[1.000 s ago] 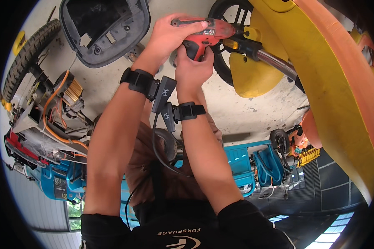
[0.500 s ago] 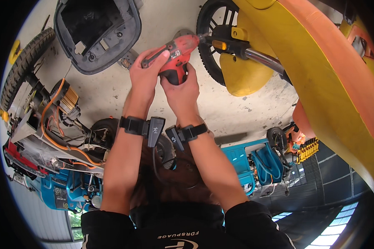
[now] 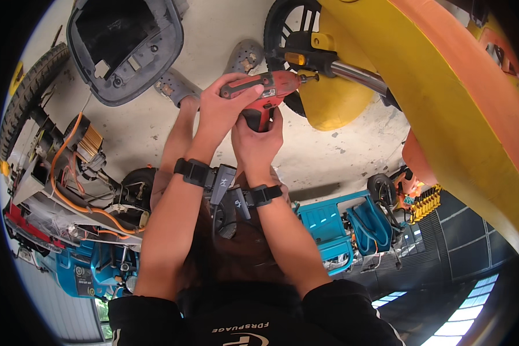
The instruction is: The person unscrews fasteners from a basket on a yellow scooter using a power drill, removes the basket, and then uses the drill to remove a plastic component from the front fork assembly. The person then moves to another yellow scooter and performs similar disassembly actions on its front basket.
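A red and black cordless drill (image 3: 279, 85) is held between my two hands, its bit (image 3: 310, 77) pointing right. My left hand (image 3: 228, 104) is closed over the rear of the drill's body, thumb along its side. Below it, my right hand (image 3: 259, 144) wraps the dark grip. Beyond the bit stand a metal fork tube (image 3: 360, 78) with an orange reflector (image 3: 294, 59) and a yellow mudguard (image 3: 331, 106) on a black spoked wheel (image 3: 275, 34). In this view the bit overlaps the mudguard; I cannot tell whether it touches.
A large yellow and orange body panel (image 3: 438, 109) fills the right side. At the upper left is a grey plastic housing (image 3: 170, 63). Left of me lies a vehicle frame with an orange cable (image 3: 55, 167) and a tyre (image 3: 20, 98). Grey clogs (image 3: 173, 86) are on the floor beyond my hands.
Both hands and the drill have shifted right and slightly down. The drill now lies more level, its bit farther right, past the reflector and over the mudguard.
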